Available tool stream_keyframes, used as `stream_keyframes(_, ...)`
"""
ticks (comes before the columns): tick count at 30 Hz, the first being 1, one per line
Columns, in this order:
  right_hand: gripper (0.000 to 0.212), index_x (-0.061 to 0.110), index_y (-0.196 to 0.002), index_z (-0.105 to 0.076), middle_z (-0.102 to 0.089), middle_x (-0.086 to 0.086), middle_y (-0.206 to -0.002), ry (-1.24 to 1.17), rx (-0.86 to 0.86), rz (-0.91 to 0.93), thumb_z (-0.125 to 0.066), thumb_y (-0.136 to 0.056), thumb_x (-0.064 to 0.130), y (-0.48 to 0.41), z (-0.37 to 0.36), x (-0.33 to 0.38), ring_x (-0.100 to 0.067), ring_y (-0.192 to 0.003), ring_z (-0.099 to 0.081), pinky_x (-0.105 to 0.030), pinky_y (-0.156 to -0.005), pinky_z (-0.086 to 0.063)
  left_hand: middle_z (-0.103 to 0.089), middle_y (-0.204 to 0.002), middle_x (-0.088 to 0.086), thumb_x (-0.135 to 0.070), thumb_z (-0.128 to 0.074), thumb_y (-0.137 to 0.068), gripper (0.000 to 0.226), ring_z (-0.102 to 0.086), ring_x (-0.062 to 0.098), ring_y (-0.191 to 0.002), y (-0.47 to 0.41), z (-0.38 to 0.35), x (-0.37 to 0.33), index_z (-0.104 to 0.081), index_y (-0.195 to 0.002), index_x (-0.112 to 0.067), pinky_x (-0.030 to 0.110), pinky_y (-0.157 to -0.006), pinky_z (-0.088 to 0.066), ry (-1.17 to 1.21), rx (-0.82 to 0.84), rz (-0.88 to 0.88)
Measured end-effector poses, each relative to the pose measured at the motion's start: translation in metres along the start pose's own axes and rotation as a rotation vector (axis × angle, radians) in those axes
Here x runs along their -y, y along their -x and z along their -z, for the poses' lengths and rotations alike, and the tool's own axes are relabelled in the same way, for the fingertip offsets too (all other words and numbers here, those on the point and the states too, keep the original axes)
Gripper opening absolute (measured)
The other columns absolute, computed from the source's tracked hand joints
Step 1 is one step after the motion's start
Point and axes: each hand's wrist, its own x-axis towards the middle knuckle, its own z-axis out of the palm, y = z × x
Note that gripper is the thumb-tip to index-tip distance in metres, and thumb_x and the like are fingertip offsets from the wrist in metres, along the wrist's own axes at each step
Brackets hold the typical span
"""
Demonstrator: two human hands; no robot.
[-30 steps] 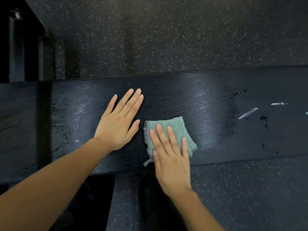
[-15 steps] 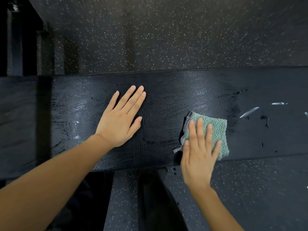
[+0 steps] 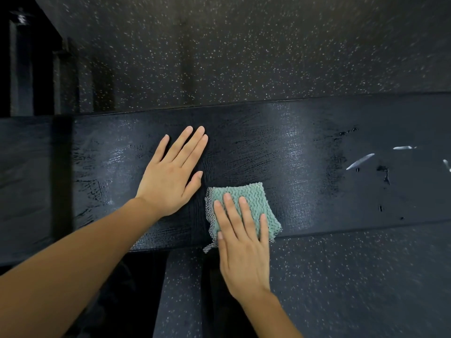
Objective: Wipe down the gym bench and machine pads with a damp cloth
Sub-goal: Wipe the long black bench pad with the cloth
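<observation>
Nearest the camera, the right hand (image 3: 240, 242) lies flat with fingers spread and only slightly bent, pressing the green cloth (image 3: 246, 203) onto the near edge of the black bench pad (image 3: 280, 152); it pins the cloth rather than gripping it. A frayed corner of the cloth hangs past that near edge, so a stroke toward the person could, I judge, drag the cloth off the pad, and an open palm has little hold on a damp, slick surface. Just left and slightly farther, the left hand (image 3: 174, 173) rests open and empty, palm down on the pad, its thumb close beside the cloth's far-left corner without touching it. Farther right, pale streaks (image 3: 360, 161) sit on the pad, well apart from the cloth. Beyond lies the speckled floor (image 3: 244, 57).
</observation>
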Motion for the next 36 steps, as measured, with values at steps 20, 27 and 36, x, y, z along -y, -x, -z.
stream_keyframes(20,0.058,0.028,-0.156,-0.023,-0.02,0.009,-0.164,-0.048,-0.081,-0.218,-0.029,-0.099,0.031,-0.005,-0.003,0.013,-0.022,-0.152,-0.014,-0.053,-0.119,-0.005,-0.011,-0.167,0.003,-0.038,-0.024,-0.102,0.064,-0.009,0.021,-0.154,-0.001,-0.001,0.0,-0.017,-0.159,-0.011,0.051,-0.122,-0.015,0.006,0.01,0.001)
stream_keyframes(27,0.057,0.029,-0.157,-0.021,-0.017,0.011,-0.164,-0.016,-0.011,-0.031,-0.028,-0.101,0.031,-0.007,0.0,0.008,-0.016,-0.151,-0.016,-0.05,-0.118,-0.013,-0.01,-0.167,0.003,-0.038,-0.024,-0.102,0.063,-0.008,0.021,-0.154,0.0,-0.001,0.0,-0.018,-0.159,-0.011,0.05,-0.123,-0.014,0.003,0.012,0.002)
stream_keyframes(36,0.054,0.034,-0.158,-0.011,-0.006,0.016,-0.165,-0.015,-0.041,-0.184,-0.019,-0.105,0.034,-0.011,0.029,-0.099,-0.011,-0.152,-0.006,-0.037,-0.123,0.003,-0.012,-0.167,0.006,-0.035,-0.024,-0.103,0.061,-0.006,0.024,-0.154,-0.002,0.0,-0.007,-0.017,-0.158,-0.008,0.043,-0.124,-0.006,0.036,0.01,0.022)
